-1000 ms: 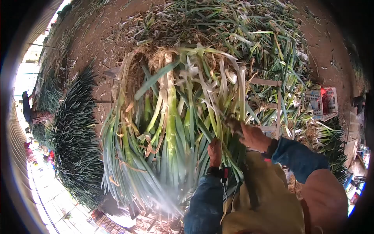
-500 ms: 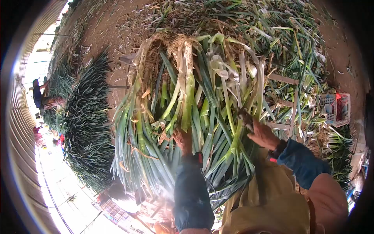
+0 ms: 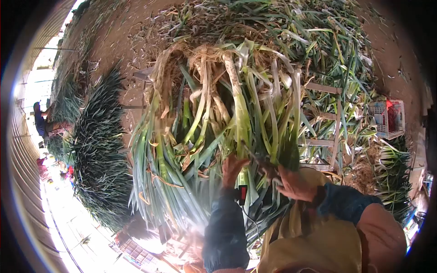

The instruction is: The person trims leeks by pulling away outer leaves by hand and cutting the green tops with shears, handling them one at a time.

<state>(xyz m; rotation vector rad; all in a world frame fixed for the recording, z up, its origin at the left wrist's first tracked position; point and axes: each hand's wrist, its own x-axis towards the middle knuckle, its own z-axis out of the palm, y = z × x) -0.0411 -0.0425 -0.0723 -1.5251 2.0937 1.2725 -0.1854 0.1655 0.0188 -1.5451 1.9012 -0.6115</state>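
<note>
A heap of long green stalks (image 3: 173, 182) with white stems and stringy roots (image 3: 205, 53) at the top fills the middle of the view. My left hand (image 3: 233, 170) is closed around a thick pale green stalk (image 3: 240, 113) at the heap's centre. Just right of it, my right hand (image 3: 293, 183) has its fingers wrapped round a dark tool (image 3: 264, 166), whose narrow end points toward the left hand. The tool's exact kind is hard to make out.
Leafy green piles (image 3: 100, 154) lie to the left, with a person (image 3: 40, 119) beyond them. Loose leaves (image 3: 318, 41) cover the ground at the upper right. A white crate (image 3: 387, 119) stands at the right, near a metal frame (image 3: 337, 129).
My left hand has moved right to a different stalk. My right hand, with the dark tool, has come down and left, closer to the left hand.
</note>
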